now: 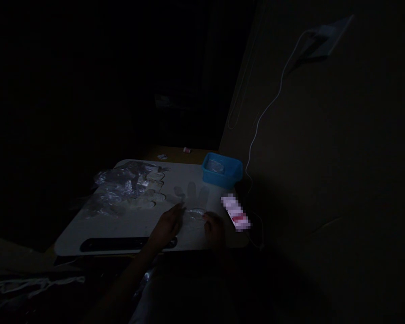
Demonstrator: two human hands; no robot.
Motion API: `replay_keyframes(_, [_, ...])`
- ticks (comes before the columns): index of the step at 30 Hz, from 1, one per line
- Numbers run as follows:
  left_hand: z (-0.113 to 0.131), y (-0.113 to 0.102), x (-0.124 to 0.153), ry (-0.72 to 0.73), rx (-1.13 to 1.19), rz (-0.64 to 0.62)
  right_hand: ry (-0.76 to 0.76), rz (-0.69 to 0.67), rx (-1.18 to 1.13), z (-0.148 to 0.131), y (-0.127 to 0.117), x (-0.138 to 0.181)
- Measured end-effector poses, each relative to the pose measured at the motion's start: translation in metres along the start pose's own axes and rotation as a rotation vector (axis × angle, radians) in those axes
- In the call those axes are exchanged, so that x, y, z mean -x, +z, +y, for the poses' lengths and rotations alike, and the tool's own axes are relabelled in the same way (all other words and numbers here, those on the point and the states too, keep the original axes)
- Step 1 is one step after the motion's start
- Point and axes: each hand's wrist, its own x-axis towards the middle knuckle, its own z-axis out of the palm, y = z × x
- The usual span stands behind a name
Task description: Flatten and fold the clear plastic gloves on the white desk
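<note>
The room is very dark, so fine detail is lost. A small clear plastic bag [196, 212] lies low over the white tabletop [185, 173], between my two hands. My left hand [167, 227] is at its left edge, fingers drawn together and seemingly pinching it. From the other side, my right hand [213, 228] pinches the bag's right edge between thumb and finger. Whether anything is inside the bag I cannot make out. Shadows of the fingers fall on the tabletop just beyond it.
Crumpled clear plastic [124, 184] covers the left side, beside several pale flat pieces [155, 195]. A blue basket [222, 177] holding a clear packet stands at the back right. A lit phone [236, 213] lies near the right edge. A white cable [256, 130] hangs along the wall.
</note>
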Motion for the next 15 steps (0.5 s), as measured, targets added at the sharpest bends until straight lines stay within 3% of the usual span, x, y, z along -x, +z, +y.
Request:
replay_keyframes(6, [-0.0039,0.0065,0.0014,0.041,-0.085,-0.009,0.000,-0.003,-0.011,-0.0022,-0.0008,-0.0001])
replay_keyframes(15, [0.0023,0.0034,0.0008,-0.026,-0.176,-0.014,-0.010,0.011,0.009,-0.0005,-0.0004,0.0009])
